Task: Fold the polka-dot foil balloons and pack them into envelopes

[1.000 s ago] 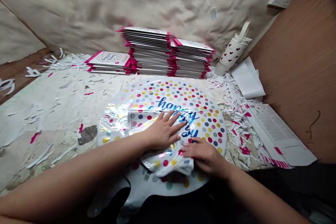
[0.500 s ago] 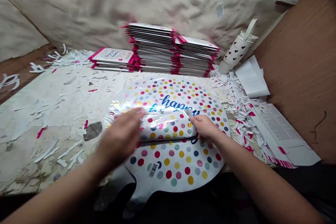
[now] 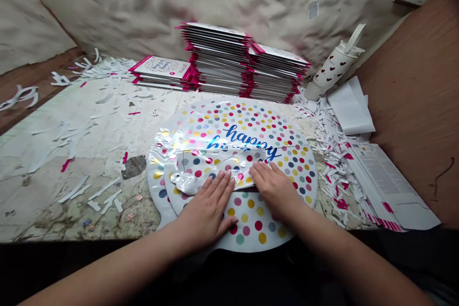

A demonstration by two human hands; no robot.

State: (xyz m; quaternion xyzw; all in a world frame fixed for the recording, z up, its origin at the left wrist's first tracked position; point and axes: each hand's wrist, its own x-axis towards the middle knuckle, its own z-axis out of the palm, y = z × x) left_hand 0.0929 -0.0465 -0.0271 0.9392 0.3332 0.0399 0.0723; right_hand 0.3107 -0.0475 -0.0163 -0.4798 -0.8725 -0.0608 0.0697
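A folded foil balloon [image 3: 215, 163], white with coloured dots, lies as a narrow strip across flat round foil balloons [image 3: 247, 117]. Blue lettering starting with "happy" shows on the top flat one, its lower part covered by the strip. My left hand [image 3: 211, 208] rests flat, fingers stretched onto the strip's lower edge and palm over the flat balloon below. At the strip's right end my right hand [image 3: 276, 189] presses down with its fingers extended. Crinkled, the folded balloon's small neck end [image 3: 184, 182] sits at the strip's left.
Pink-edged packets [image 3: 220, 64] stand in tall stacks at the back, beside a lower pile [image 3: 163, 71]. To the right are a heart-patterned tumbler [image 3: 334, 69], white sheets [image 3: 351, 105] and a fanned row of card sleeves [image 3: 390, 184]. Paper shreds [image 3: 317, 119] litter the tabletop.
The upper balloon has gone from a wider folded piece to a narrow strip. My left hand lifted away and came back down on its lower edge; my right hand stayed at the right end.
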